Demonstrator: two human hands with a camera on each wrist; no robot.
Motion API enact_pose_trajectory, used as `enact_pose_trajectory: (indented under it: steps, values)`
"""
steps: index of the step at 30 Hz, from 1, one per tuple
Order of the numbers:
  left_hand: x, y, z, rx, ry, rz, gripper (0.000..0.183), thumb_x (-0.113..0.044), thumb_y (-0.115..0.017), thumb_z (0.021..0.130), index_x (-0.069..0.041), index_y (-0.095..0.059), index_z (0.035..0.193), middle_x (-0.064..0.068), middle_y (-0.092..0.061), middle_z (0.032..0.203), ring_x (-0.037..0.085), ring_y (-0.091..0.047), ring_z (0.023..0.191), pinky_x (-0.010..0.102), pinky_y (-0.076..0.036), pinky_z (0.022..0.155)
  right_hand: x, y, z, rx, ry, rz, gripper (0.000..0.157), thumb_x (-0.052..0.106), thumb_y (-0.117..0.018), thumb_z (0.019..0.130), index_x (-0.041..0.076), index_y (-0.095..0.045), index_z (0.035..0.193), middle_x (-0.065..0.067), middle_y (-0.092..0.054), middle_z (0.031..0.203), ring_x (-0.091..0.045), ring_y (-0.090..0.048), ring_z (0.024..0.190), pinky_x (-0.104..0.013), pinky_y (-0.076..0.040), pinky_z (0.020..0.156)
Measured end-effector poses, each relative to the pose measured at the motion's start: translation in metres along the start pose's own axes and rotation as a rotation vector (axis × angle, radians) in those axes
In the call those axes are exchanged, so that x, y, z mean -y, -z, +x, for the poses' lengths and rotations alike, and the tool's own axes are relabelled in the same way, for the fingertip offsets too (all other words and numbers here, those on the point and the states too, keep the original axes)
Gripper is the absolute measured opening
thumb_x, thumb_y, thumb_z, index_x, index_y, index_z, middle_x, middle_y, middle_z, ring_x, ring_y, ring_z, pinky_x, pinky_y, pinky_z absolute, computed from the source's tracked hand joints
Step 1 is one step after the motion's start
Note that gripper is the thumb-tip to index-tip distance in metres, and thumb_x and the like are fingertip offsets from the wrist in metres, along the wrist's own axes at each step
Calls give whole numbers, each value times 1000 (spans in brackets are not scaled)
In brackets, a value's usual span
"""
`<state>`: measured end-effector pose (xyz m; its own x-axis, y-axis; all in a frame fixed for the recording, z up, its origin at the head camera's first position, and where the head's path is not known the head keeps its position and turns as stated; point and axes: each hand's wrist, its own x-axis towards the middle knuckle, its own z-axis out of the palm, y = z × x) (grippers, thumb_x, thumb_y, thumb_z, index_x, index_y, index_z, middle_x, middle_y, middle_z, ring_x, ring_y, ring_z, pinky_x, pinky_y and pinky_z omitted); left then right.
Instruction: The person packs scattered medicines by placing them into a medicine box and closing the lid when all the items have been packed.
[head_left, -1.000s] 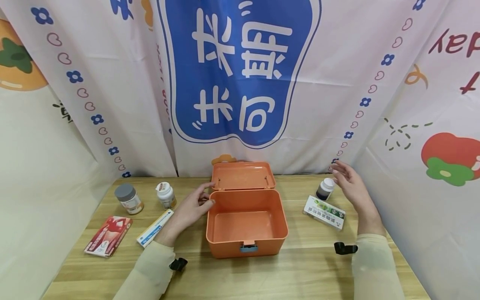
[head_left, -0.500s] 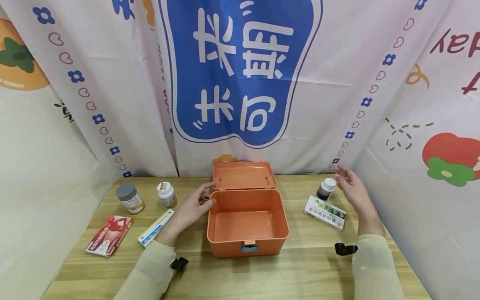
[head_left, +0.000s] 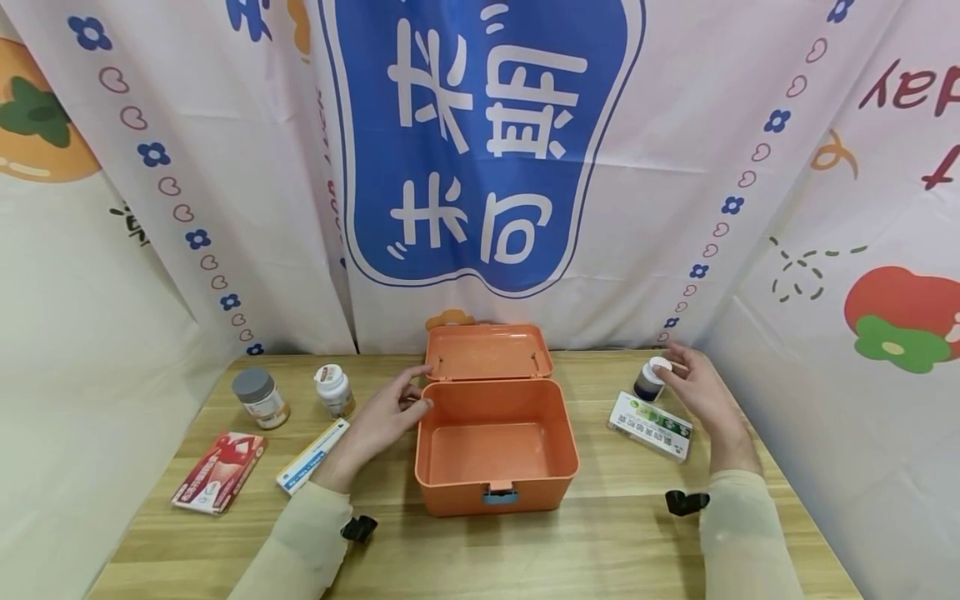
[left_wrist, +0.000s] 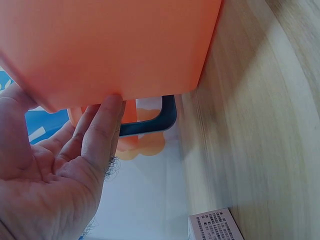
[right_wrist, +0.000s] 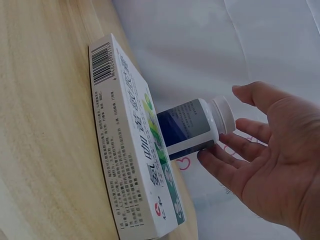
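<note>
An orange storage box [head_left: 495,498] stands on the table with its lid [head_left: 487,352] tipped back and nothing inside. My left hand [head_left: 378,421] holds its rear left corner, thumb over the rim, fingers [left_wrist: 100,127] bent at the back edge near a dark handle [left_wrist: 167,117]. At right, a white-capped dark-blue pill bottle [right_wrist: 187,125] stands upright behind a white and green medicine box [head_left: 649,427]. My right hand [head_left: 701,392] is beside the bottle, thumb and fingers spread around its white cap, with a gap showing in the right wrist view.
Left of my left arm stand a grey-lidded jar [head_left: 260,398] and a white pill bottle [head_left: 334,392]. A red medicine box [head_left: 219,472] and a slim white-blue box [head_left: 311,457] lie in front of them. Printed cloth [head_left: 630,250] hangs behind the wooden table [head_left: 525,558].
My right hand has moved down and left to the white-capped bottle, with its thumb now in front of the cap. My left hand has stayed at the box corner.
</note>
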<state>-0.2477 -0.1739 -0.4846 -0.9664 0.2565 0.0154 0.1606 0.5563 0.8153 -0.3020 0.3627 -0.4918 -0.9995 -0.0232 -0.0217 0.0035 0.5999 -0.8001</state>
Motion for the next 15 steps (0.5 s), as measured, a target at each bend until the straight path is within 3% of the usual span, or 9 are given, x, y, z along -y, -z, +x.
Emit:
enact_pose_trajectory:
  steps: [7,15]
  values:
    - [1,0,0,-1,-2,-13,61,-26,-64,102,-22,-43,160,8,-73,122,19,-69,107,34,-56,92,-2,-6,1,24,-61,11,81,32,-62,107,-1,-18,166,-33,-29,168,-56,-34,152,-63,-35,126]
    - [2,1,0,0,-10,-14,62,-26,-65,102,-23,-43,159,9,-73,121,19,-70,107,32,-56,91,-2,-10,0,-3,-99,12,72,29,-62,107,-2,-28,163,-33,-35,164,-56,-38,150,-63,-36,125]
